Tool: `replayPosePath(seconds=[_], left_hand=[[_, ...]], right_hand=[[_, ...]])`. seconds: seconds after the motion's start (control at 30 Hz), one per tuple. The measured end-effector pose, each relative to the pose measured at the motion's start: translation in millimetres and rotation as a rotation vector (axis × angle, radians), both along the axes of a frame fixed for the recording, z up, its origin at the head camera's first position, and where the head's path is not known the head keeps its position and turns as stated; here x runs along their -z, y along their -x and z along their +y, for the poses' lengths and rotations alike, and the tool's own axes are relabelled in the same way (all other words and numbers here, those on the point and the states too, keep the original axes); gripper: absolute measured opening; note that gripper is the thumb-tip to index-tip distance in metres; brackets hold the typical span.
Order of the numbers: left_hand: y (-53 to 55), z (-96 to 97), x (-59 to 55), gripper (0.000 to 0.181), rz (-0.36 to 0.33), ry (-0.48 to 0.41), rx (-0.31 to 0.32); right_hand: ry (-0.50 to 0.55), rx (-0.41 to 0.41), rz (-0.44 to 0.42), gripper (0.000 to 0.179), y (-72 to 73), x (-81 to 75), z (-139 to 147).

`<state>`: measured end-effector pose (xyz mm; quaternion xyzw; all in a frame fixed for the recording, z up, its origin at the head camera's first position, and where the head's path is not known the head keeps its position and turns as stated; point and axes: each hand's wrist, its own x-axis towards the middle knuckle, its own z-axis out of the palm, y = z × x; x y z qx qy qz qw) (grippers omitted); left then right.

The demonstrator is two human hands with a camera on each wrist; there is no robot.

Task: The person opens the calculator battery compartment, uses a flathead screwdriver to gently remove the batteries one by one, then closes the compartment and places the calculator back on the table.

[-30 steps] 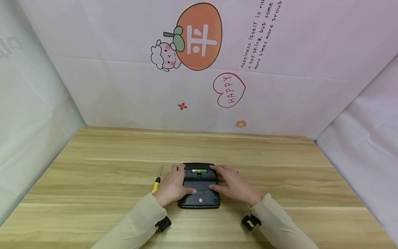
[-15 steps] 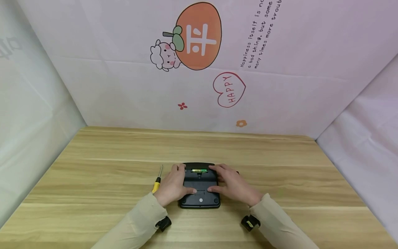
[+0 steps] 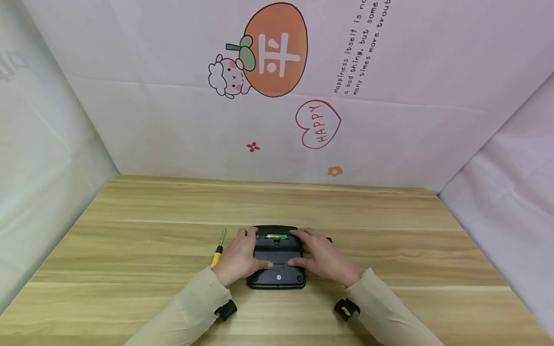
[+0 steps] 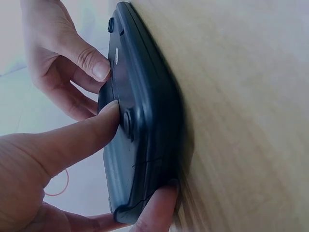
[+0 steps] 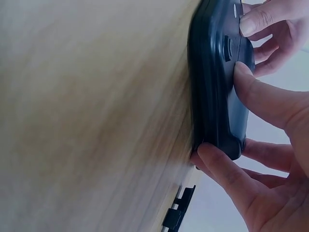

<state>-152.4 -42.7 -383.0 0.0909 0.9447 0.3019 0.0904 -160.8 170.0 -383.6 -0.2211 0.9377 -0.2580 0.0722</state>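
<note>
A black calculator lies back side up on the table, with a green and gold battery showing in its uncovered compartment at the far end. My left hand grips its left side, thumb on the back and fingers along the edge. On the opposite side my right hand holds it the same way. In the left wrist view the calculator has a fingertip at its lower edge near the table. The right wrist view shows the right thumb pressing the back of the calculator. Its front face is hidden.
A yellow and black screwdriver lies left of the left hand, tip pointing away. Beyond the right hand a small black plastic piece, perhaps the battery cover, lies on the wooden table. White printed cloth hangs behind.
The right thumb and index finger have slid slightly left on the calculator's back. The left hand, calculator and screwdriver stay about where they were.
</note>
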Motion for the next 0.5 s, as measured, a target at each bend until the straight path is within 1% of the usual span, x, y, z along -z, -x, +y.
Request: replayPosePath(seconds=[0.2, 0.3, 0.4, 0.5], left_hand=[[-0.4, -1.5, -1.0, 0.087, 0.011, 0.002, 0.013], [-0.2, -2.0, -2.1, 0.086, 0.003, 0.002, 0.016], [-1.0, -3.6, -4.5, 0.086, -0.007, 0.000, 0.012], [-2.5, -7.7, -7.8, 0.084, -0.003, -0.003, 0.026]], right_hand=[[0.002, 0.001, 0.004, 0.065, 0.0, 0.7, 1.0], [0.005, -0.003, 0.002, 0.065, -0.2, 0.4, 1.0], [0.008, -0.008, 0.005, 0.065, 0.0, 0.4, 0.7], [0.007, -0.010, 0.010, 0.065, 0.1, 0.5, 1.1]])
